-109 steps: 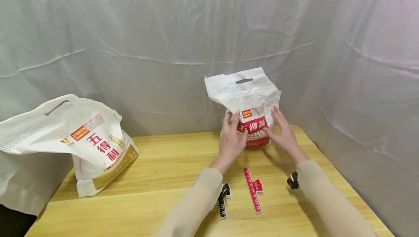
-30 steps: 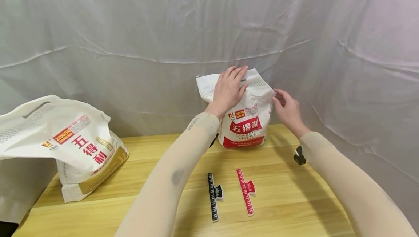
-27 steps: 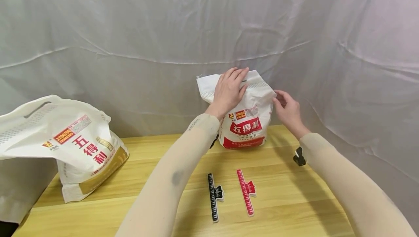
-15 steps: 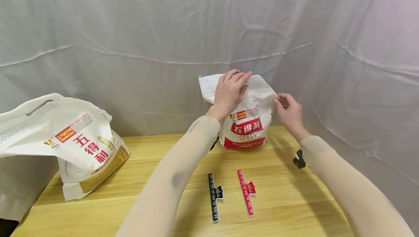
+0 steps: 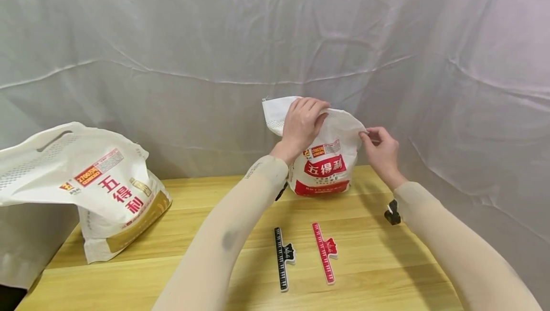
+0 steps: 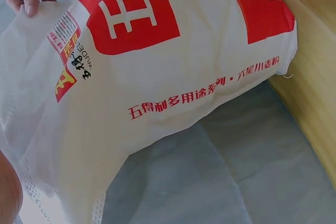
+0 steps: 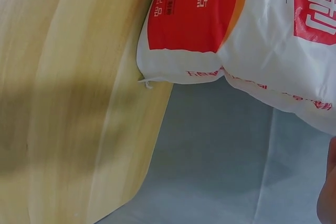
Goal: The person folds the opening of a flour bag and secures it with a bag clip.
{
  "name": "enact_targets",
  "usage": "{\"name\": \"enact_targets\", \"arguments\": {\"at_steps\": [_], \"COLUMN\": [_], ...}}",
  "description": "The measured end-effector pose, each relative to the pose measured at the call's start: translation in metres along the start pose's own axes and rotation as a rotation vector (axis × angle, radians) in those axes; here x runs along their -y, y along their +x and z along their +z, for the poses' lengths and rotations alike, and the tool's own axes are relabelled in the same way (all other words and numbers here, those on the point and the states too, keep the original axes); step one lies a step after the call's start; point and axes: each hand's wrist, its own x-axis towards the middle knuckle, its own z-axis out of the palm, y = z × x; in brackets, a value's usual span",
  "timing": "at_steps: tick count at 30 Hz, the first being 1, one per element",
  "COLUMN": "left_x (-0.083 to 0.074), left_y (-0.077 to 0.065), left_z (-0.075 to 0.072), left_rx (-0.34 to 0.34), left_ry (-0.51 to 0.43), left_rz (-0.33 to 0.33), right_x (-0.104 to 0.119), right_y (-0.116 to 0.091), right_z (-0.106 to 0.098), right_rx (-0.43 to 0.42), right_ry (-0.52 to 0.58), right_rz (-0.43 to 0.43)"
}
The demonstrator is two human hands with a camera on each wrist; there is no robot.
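A white flour bag [image 5: 325, 164] with red print stands at the back right of the table. My left hand [image 5: 302, 122] grips its top, fingers curled over the far side and thumb in front. At the bag's right upper corner, my right hand [image 5: 380, 152] pinches the material between thumb and fingers. The top is bent back there, its handle slot hidden, while the left end of the white top strip [image 5: 277, 109] still sticks up. In the left wrist view, the bag's side [image 6: 173, 98] fills most of the picture. The right wrist view shows its lower part [image 7: 194, 19].
Two clips with piano-key patterns, one black [image 5: 281, 259] and one red [image 5: 324, 253], lie on the wooden table [image 5: 206, 234] in front of the bag. A second flour bag [image 5: 116, 182] leans at the left, its top drooping sideways. Grey cloth [image 5: 206, 124] hangs close behind.
From the bag's lower sides, my hands have moved up to its top and right corner. Over the last second the top has bent backward and down, and the handle slot has gone from sight.
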Motion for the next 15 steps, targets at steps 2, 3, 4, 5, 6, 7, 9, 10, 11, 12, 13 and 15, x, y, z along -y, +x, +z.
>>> {"name": "enact_targets", "arguments": {"at_steps": [2,3,4,5,6,7,9,10,11,12,13,15], "left_x": [0.001,0.001,0.002,0.002,0.002,0.003,0.004,0.004,0.005,0.006,0.007,0.009], "left_y": [-0.001,-0.002,-0.003,-0.004,-0.005,-0.007,-0.011,-0.013,-0.014,-0.016,-0.017,-0.019], "left_z": [-0.001,-0.001,-0.001,-0.001,-0.001,0.0,0.0,0.0,0.0,0.0,0.0,-0.002], "left_rx": [-0.022,-0.031,-0.037,-0.042,-0.046,-0.05,-0.056,-0.057,-0.058,-0.058,-0.057,-0.052], "left_ry": [-0.009,-0.014,-0.019,-0.024,-0.027,-0.03,-0.036,-0.037,-0.037,-0.037,-0.039,-0.034], "left_rz": [0.012,0.017,0.021,0.027,0.032,0.037,0.048,0.054,0.059,0.066,0.074,0.089], "right_x": [0.0,0.0,0.0,0.0,0.0,0.0,-0.001,-0.001,-0.002,-0.003,-0.003,-0.003], "right_y": [-0.001,-0.001,-0.002,-0.003,-0.004,-0.005,-0.008,-0.009,-0.011,-0.012,-0.013,-0.014], "right_z": [0.0,0.0,0.0,0.0,0.001,0.001,0.002,0.003,0.003,0.004,0.004,0.005], "right_rx": [-0.008,-0.01,-0.011,-0.011,-0.012,-0.012,-0.016,-0.018,-0.02,-0.022,-0.023,-0.022], "right_ry": [-0.001,-0.006,-0.005,-0.008,-0.007,-0.004,0.009,0.019,0.022,0.027,0.028,0.028], "right_rz": [-0.008,-0.013,-0.017,-0.021,-0.028,-0.033,-0.045,-0.05,-0.057,-0.066,-0.073,-0.095]}}
